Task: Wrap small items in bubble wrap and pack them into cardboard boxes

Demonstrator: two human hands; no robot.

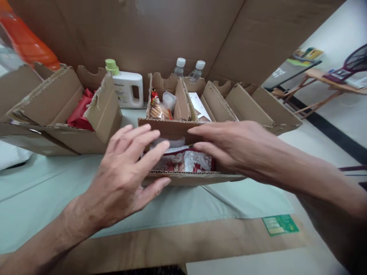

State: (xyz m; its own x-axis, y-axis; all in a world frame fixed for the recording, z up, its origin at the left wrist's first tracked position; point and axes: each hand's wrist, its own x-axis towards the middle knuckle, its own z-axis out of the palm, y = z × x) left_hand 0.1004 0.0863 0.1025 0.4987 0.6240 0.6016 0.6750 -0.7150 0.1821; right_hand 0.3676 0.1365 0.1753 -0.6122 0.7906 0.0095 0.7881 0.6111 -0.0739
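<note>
A low cardboard box (197, 178) stands near the front of the cloth, its long side facing me. Inside it lies a red and white printed packet (197, 160), with a whitish translucent item (174, 142) behind. My left hand (126, 168) hovers over the box's left end, fingers spread and thumb by the front rim. Over the right end, my right hand (237, 147) has its fingers stretched out toward the packet, hiding part of the box. Neither hand appears to hold anything. Whether the fingertips touch the box or packet, I cannot tell.
Behind are cardboard compartments holding a red packet (82, 110), a bag of biscuits (159, 110) and a white box (199, 107). A white jug (129, 89), two clear bottles (197, 70) and an orange bottle (28, 42) stand around them. A green card (280, 224) lies at the front edge.
</note>
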